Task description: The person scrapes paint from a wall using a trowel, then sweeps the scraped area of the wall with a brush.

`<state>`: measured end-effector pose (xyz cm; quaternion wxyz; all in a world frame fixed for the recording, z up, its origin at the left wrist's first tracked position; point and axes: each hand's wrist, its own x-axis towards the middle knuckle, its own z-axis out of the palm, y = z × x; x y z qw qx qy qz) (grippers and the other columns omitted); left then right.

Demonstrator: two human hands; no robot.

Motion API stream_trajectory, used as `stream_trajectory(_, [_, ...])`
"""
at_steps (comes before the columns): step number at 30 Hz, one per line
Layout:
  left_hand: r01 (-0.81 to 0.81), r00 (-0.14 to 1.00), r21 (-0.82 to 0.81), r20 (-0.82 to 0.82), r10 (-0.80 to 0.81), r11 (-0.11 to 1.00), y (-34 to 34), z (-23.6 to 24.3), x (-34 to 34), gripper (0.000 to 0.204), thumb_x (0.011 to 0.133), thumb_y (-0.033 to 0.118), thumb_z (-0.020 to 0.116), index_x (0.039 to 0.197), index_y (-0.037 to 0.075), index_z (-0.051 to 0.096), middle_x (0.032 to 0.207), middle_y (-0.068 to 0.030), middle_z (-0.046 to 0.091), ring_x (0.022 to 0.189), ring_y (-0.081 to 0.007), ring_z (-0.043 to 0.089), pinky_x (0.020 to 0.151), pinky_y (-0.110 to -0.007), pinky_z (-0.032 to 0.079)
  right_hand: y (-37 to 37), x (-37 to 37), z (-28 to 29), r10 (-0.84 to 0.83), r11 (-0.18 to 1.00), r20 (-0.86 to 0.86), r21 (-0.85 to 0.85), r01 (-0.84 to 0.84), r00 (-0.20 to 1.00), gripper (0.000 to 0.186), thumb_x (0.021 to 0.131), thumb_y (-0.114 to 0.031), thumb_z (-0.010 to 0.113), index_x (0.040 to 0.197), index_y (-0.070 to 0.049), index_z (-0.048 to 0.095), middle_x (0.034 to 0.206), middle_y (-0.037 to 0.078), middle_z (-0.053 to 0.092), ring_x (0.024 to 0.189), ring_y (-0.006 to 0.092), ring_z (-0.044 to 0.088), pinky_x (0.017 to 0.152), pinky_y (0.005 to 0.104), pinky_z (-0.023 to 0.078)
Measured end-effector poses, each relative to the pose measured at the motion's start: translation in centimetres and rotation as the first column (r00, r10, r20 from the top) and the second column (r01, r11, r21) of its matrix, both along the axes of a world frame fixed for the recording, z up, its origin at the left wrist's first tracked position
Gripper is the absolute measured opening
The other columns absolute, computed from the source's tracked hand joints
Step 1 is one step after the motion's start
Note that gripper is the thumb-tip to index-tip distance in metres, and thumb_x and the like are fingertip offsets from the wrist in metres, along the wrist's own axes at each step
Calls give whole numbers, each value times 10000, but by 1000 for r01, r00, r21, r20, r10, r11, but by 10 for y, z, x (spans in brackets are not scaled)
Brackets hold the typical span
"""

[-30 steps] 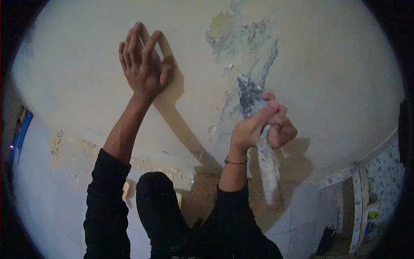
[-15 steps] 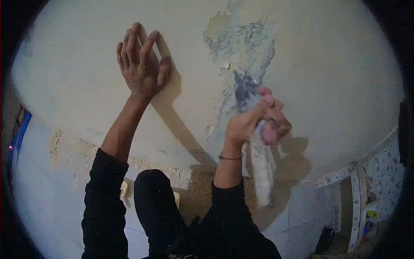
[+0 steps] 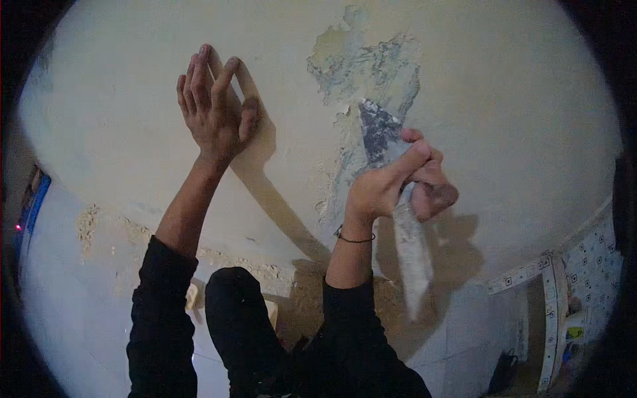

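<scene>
My left hand (image 3: 213, 116) rests on the cream wall (image 3: 504, 99) at upper left, fingers apart, holding nothing. Right of it, a patch of peeling paint (image 3: 358, 56) exposes rough bluish plaster. My right hand (image 3: 405, 182) grips a scraper with a dark, paint-flecked blade (image 3: 378, 132) and a long whitish handle (image 3: 415, 262) hanging below the fist. The blade lies over the lower middle of the damaged patch; whether it touches the surface is hard to tell.
My dark-clad leg (image 3: 235, 312) is at bottom middle, beside pale tiles (image 3: 73, 278) and crumbled debris (image 3: 89, 222) along the wall's lower edge. A blue object (image 3: 33, 205) lies far left. A patterned surface (image 3: 590, 259) and narrow frame (image 3: 547, 318) stand right.
The scraper in my right hand has moved a little up and left along the peeling patch. My left hand appears slightly lower and further left in view, still spread.
</scene>
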<state>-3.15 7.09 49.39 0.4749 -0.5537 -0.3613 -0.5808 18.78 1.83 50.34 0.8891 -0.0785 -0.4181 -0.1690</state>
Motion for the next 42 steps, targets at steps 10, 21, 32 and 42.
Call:
stream_trajectory(10, [-32, 999, -40, -27, 31, 999, -10, -2, 1, 511, 834, 311, 534, 1316, 163, 450, 1440, -165, 327, 1327, -335, 314, 1071, -519, 210, 12, -5, -16, -102, 994, 137, -15, 106, 985, 196, 974, -62, 426, 802, 18, 378, 748, 100, 507, 699, 131, 526, 676, 322, 548])
stream_trajectory(21, [-10, 1000, -45, -12, 9, 999, -8, -3, 6, 514, 846, 356, 521, 1320, 175, 439, 1439, -168, 317, 1331, -320, 311, 1083, -510, 197, -7, 1, -12, -344, 924, 177, -113, 366, 922, 233, 938, 16, 457, 754, -15, 317, 680, 108, 468, 623, 186, 544, 651, 348, 558])
stream_trajectory(32, [-6, 1000, -26, -11, 6, 1000, -6, 0, 12, 496, 851, 362, 508, 1299, 154, 468, 1420, -183, 348, 1317, -325, 332, 1075, -506, 196, -10, 9, -6, -221, 931, 158, -262, 256, 962, 253, 961, -30, 445, 713, 6, 408, 723, 135, 541, 658, 191, 576, 654, 305, 514])
stream_trajectory(42, [38, 999, -80, 30, -36, 996, -2, -9, -2, 583, 749, 377, 584, 1294, 193, 492, 1424, -180, 353, 1329, -329, 321, 1083, -541, 169, 28, 41, -96, -390, 536, 513, -548, 642, 764, 200, 894, -12, 538, 1082, 57, 547, 956, 115, 619, 803, 202, 606, 777, 288, 510])
